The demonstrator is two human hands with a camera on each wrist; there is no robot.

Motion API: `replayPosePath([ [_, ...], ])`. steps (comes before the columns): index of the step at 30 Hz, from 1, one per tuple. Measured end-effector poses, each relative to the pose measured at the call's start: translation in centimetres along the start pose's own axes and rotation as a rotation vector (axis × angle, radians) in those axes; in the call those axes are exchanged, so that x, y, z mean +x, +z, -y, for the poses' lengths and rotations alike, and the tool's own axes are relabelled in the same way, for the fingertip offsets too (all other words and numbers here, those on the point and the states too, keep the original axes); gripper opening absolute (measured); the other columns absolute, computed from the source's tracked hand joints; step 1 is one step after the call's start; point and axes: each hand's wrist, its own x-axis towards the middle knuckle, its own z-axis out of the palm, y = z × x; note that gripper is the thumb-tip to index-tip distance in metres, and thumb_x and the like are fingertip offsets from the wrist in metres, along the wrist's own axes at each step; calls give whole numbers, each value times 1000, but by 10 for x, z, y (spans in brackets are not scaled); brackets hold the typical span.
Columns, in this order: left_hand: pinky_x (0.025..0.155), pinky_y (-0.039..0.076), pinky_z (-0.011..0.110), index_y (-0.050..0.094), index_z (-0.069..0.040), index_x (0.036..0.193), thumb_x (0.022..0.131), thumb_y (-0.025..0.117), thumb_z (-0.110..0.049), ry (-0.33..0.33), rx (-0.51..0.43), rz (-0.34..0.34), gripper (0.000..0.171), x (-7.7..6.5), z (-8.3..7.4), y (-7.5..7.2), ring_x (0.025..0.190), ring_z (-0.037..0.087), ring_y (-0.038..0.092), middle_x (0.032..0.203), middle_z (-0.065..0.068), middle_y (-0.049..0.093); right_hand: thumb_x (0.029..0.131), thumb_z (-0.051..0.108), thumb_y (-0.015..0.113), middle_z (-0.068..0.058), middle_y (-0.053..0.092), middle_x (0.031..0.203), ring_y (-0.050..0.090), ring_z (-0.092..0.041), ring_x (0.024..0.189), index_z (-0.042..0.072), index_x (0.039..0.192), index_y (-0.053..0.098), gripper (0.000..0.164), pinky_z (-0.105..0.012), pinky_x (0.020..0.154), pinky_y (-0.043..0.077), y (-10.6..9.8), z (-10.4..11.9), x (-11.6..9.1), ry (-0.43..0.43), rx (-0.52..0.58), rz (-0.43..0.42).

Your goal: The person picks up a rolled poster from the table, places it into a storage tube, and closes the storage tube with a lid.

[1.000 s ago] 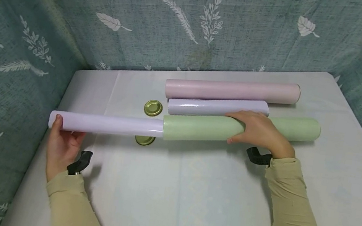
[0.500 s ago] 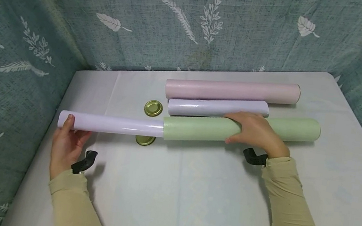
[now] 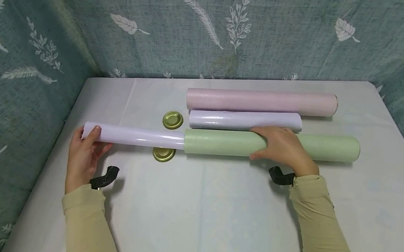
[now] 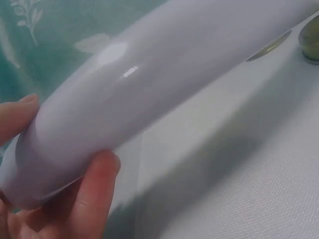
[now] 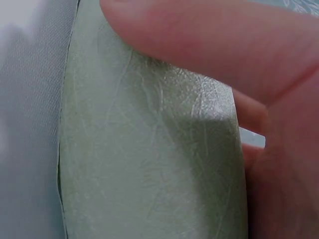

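Observation:
My left hand (image 3: 83, 156) grips the outer end of a glossy pale lilac tube (image 3: 134, 136), its thumb and fingers around it in the left wrist view. The tube's other end sits inside the open left end of a light green tube (image 3: 219, 142), so how far it reaches in is hidden. Over the green tube's middle, my right hand (image 3: 284, 148) holds it from above, thumb on the near side. The lilac tube (image 4: 134, 84) is raised off the table, with its shadow beneath it.
Behind the green tube lie a second lilac tube (image 3: 245, 120) and a longer pink tube (image 3: 263, 102), side by side. Two gold lids, a far lid (image 3: 172, 119) and a partly covered near lid (image 3: 163, 155), lie on the white table (image 3: 173, 216). A leaf-patterned curtain (image 3: 145, 6) hangs behind.
My left hand has moved right, and less of the lilac tube shows outside the green tube. My right hand has shifted slightly left along the green tube.

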Motion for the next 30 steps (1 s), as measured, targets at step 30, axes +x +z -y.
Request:
replayPosePath([
  [30, 81, 46, 22, 53, -19, 125, 68, 70, -46, -25, 306, 8, 65, 22, 15, -2, 114, 22, 42, 130, 3, 42, 81, 56, 54, 1, 46, 131, 37, -24, 123, 29, 132, 44, 59, -50, 99, 19, -3, -2, -3, -41, 66, -4],
])
